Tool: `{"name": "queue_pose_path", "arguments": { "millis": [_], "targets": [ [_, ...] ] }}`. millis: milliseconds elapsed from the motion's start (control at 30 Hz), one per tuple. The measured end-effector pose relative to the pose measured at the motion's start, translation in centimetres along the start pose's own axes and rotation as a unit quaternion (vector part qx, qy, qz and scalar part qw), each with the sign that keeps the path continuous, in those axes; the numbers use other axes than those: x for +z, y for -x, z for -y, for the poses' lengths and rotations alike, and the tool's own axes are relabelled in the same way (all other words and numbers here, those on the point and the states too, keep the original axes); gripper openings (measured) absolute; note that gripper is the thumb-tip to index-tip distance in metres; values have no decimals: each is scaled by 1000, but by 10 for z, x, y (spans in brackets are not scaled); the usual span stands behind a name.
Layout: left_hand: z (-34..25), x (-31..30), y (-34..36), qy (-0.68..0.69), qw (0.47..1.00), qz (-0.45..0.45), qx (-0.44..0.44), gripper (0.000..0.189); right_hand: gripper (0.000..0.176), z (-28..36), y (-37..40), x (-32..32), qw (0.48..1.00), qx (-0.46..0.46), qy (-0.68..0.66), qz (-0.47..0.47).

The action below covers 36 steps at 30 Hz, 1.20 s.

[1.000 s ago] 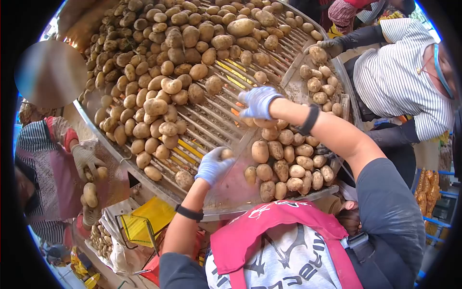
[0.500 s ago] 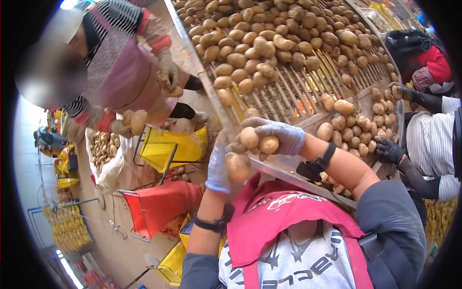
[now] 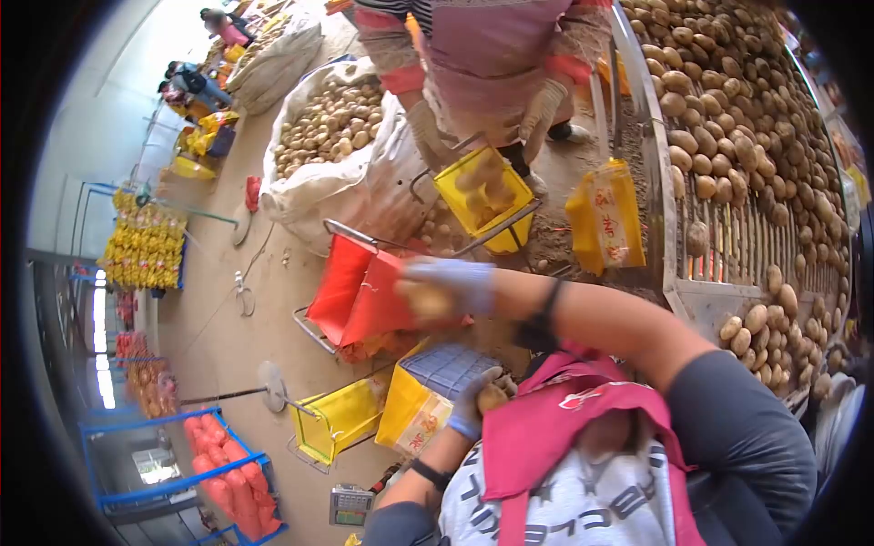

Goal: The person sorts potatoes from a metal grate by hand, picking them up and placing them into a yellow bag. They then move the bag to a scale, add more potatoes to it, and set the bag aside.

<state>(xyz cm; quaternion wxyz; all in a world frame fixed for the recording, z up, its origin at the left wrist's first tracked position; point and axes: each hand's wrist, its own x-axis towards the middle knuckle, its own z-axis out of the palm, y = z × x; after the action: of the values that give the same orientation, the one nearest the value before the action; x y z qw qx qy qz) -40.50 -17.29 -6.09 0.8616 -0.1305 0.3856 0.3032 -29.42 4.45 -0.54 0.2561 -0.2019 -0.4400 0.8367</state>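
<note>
My right hand [image 3: 455, 287], in a pale blue glove, reaches across to the red bag [image 3: 360, 291] on its metal frame. Its fingers are wrapped round potatoes [image 3: 426, 302], blurred by motion, at the bag's right edge. My left hand [image 3: 472, 405], gloved too, is closer to my body and closed on a potato [image 3: 492, 398]. It is beside a yellow bag [image 3: 414, 409] with a blue-grey top. A co-worker's gloved hands are at another yellow bag [image 3: 482, 191], with potatoes dropping or lying in its mouth.
A slatted sorting table [image 3: 669, 218] heaped with potatoes stands at the right. A white sack [image 3: 296, 109] full of potatoes is behind the red bag. Yellow bags [image 3: 605, 218] [image 3: 337, 423] on stands, a scale [image 3: 350, 505] and red filled sacks [image 3: 228, 464] are around.
The view has swung left, away from the table. My hands have parted, the right one moving to the red bag with potatoes. The co-worker's hands are now at a yellow bag.
</note>
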Motion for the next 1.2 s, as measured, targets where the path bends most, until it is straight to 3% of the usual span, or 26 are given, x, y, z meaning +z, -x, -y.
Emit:
{"name": "queue_pose_path", "arguments": {
  "millis": [33,67,100,167,200,233,300,333,367,400,433,467,533,567,633,700,733,767,800,833,900,967,1033,1133,1167,1200],
  "targets": [
    [-6,-10,-1,-11,999,47,-21,22,64,0,-32,15,980,-79,179,-41],
    [-12,5,8,-129,985,75,86,24,69,1,-64,30,928,-140,329,-103],
    [-20,26,16,-8,994,62,85,25,71,7,-79,42,961,43,192,-196],
    [-47,69,19,234,968,23,83,28,63,26,-51,21,951,63,253,-164],
    [-67,74,8,142,978,41,145,32,52,6,-27,-15,822,-187,533,-78],
    [-87,74,-6,50,976,57,204,36,37,-2,0,-45,762,-303,560,-119],
    [-121,82,-38,56,961,6,271,42,22,-8,73,-87,923,-121,333,-153],
    [-140,83,-60,89,959,19,270,46,15,-10,110,-109,957,-42,206,-200],
    [-158,85,-83,118,957,36,263,50,16,-13,142,-105,956,-79,97,-264],
    [-172,94,-99,65,954,-14,293,47,17,-17,174,-102,938,-130,-9,-321],
    [-190,103,-121,5,948,-57,312,45,18,-27,198,-110,901,-196,164,-352],
    [-231,79,-157,1,966,7,257,34,19,-39,229,-119,826,-235,339,-384],
    [-250,115,-173,-129,957,-1,258,26,20,-66,278,-115,750,-97,382,-531],
    [-254,131,-180,-158,960,-8,231,34,31,-14,300,-86,705,37,327,-628],
    [-243,163,-193,-209,959,-51,186,58,47,12,349,-83,528,136,521,-657],
    [-193,200,-202,-313,916,-81,237,48,51,0,389,-102,443,214,528,-693],
    [-198,209,-217,-282,936,-95,188,40,51,-11,411,-105,456,274,499,-684],
    [-177,222,-236,-478,840,-33,256,38,51,-24,428,-108,476,328,469,-668],
    [-145,229,-252,-641,699,35,314,37,51,-36,445,-112,498,378,440,-645],
    [-111,240,-254,-767,520,102,363,35,50,-50,461,-114,490,369,468,-636],
    [-7,291,-268,-744,590,181,257,29,49,-84,486,-119,460,372,510,-624],
    [71,317,-290,-802,437,269,306,32,44,-97,496,-129,456,336,504,-652],
    [117,330,-315,-847,246,309,355,35,41,-97,508,-137,467,316,505,-654],
    [144,360,-320,-887,88,244,381,39,36,-88,531,-132,450,308,561,-623],
    [137,372,-328,-879,93,272,381,42,36,-71,540,-136,527,325,494,-611],
    [135,383,-332,-873,97,242,412,44,36,-38,556,-135,599,337,423,-590]
  ]
}}
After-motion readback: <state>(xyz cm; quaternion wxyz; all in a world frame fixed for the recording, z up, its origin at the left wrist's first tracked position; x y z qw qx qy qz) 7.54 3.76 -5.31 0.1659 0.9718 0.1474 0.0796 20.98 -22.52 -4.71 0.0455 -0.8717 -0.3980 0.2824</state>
